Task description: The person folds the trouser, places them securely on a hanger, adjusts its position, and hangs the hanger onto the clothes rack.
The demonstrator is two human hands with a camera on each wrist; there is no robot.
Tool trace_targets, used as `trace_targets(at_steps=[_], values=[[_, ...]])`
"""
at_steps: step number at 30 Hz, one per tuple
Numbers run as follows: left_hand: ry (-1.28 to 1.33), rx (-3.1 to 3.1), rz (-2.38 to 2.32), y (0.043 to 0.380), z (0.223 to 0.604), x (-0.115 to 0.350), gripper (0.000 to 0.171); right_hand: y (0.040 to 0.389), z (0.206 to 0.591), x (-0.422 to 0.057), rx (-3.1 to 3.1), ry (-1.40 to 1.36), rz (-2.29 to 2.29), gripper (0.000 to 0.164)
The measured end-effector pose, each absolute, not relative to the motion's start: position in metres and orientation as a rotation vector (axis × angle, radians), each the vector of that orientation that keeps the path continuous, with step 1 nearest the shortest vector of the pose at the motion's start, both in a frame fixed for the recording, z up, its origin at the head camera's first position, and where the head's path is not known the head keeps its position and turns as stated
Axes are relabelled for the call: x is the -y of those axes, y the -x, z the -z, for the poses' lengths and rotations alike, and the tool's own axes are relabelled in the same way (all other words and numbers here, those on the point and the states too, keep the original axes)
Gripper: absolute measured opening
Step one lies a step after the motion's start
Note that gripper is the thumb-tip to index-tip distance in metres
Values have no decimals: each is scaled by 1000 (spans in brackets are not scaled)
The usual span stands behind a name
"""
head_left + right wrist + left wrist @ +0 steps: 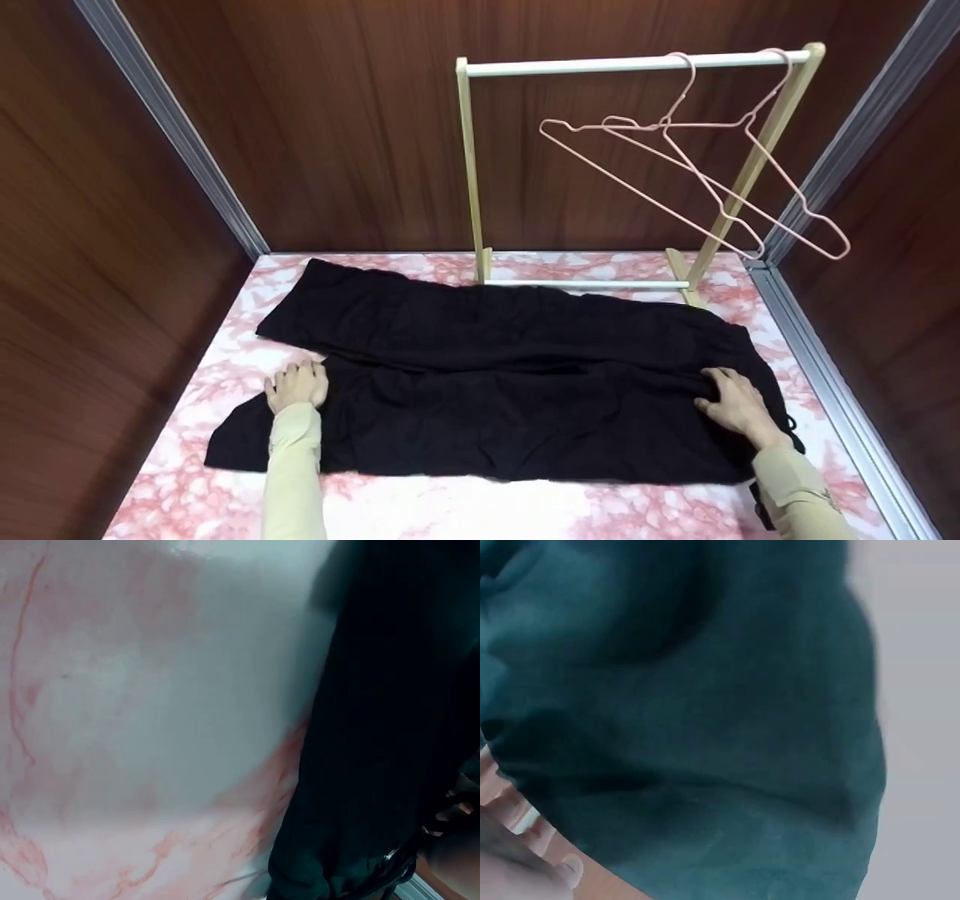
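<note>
Black trousers (pixel 525 405) lie lengthwise across the table, waist to the right and the two legs side by side to the left. My left hand (pixel 298 386) rests on the nearer leg at its inner edge, close to the hem, its fingertips around that edge. In the left wrist view, the cloth (pixel 727 705) fills most of the picture, with fingers (pixel 544 836) at the lower left. My right hand (pixel 735 405) lies on the waist end, thumb spread from the fingers. In the right wrist view it is mostly cut off beside the dark cloth (pixel 367 727).
Behind the trousers stands a small clothes rack (pixel 471 165) with a white rail. Two pink hangers (pixel 637 191) hang at its right end. Wood-grain panels (pixel 337 135) with metal edge strips (pixel 825 405) enclose the pink-and-white marbled table (pixel 450 510).
</note>
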State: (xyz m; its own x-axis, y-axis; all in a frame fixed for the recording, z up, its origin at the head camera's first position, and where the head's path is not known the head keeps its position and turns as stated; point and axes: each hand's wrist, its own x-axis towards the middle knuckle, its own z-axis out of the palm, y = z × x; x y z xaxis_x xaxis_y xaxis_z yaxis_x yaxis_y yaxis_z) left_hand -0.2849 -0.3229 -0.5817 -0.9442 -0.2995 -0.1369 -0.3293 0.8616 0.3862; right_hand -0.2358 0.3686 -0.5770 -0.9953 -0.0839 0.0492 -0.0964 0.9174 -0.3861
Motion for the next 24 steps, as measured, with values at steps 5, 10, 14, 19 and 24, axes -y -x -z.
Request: trace_targets(at_steps=[5, 10, 14, 19, 24], values=[[463, -2874, -595, 281, 575, 330, 41, 236, 578, -369, 3055, -156, -636, 53], [214, -2767, -686, 277, 566, 335, 49, 237, 578, -371, 3041, -173, -617, 52], [130, -2792, -711, 276, 564, 342, 44, 238, 578, -372, 3052, -183, -604, 53], [289, -3036, -655, 279, 543, 350, 34, 237, 578, -372, 3071, -184, -622, 53], [869, -3422, -752, 283, 512, 337, 31, 236, 578, -372, 3059, -197, -651, 51]])
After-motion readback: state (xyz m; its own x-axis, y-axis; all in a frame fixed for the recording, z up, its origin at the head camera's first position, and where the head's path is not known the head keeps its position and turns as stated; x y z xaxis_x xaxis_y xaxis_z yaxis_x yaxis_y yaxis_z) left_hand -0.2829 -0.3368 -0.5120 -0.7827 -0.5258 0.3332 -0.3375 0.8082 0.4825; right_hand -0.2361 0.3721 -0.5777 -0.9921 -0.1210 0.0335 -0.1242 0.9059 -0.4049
